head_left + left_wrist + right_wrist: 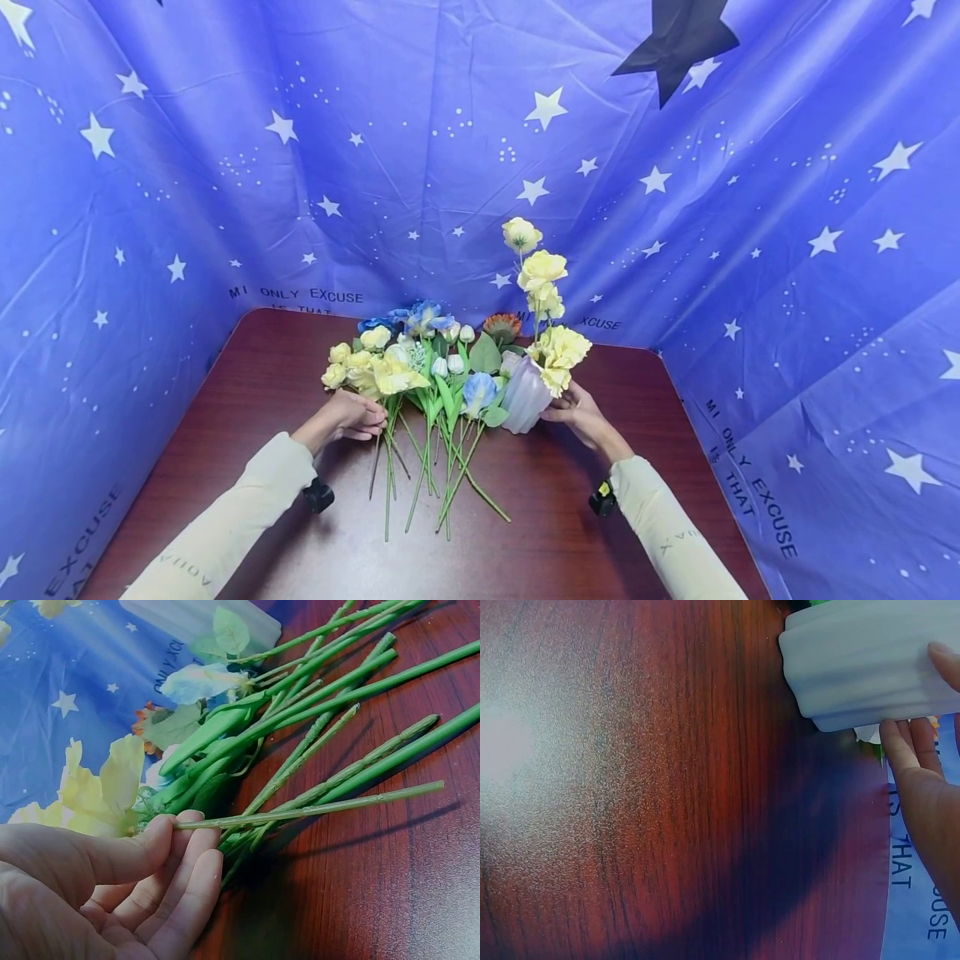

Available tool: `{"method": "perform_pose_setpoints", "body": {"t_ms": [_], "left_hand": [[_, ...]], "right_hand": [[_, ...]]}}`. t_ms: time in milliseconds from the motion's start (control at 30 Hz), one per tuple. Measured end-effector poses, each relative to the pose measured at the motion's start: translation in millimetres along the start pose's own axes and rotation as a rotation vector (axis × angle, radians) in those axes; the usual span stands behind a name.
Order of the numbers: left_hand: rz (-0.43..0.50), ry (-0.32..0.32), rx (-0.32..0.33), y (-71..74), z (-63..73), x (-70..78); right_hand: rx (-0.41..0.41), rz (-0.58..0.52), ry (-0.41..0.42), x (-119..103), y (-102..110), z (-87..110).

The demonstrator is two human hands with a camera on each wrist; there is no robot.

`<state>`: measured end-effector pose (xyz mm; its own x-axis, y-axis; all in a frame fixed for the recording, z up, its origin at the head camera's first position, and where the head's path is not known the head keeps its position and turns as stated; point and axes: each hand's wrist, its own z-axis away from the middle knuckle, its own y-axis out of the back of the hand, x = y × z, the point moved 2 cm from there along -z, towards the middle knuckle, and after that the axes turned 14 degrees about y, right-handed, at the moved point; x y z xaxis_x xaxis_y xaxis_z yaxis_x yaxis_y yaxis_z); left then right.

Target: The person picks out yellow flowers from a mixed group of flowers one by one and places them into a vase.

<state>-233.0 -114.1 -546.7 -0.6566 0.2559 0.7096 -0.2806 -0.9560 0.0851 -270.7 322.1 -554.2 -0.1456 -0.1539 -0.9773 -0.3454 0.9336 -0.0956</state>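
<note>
In the head view my left hand (351,416) is at the left of the flower pile. Close up, its thumb and fingers pinch the thin green stem (322,812) of a yellow flower (112,780), whose end points out over the table. My right hand (583,419) grips a pale, ribbed vase (527,402) from the right side, with the thumb on its wall in the right wrist view. The vase is slightly tilted, and tall yellow flowers (543,271) rise from its mouth. Where their stems end inside it is hidden.
Between the hands lie white tulips (455,364), blue flowers (423,319), a light-blue bloom (480,392) and an orange flower (502,325), their stems crossing towards the front. The brown table (540,533) is bordered by a blue star-printed curtain (420,167).
</note>
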Motion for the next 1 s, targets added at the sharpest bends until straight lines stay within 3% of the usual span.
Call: {"method": "perform_pose_setpoints", "body": {"t_ms": [1000], "left_hand": [[0.033,-0.042,-0.027,-2.2,2.9,14.0]], "right_hand": [[-0.008,-0.023,0.019,5.7,3.0,0.9]]}}
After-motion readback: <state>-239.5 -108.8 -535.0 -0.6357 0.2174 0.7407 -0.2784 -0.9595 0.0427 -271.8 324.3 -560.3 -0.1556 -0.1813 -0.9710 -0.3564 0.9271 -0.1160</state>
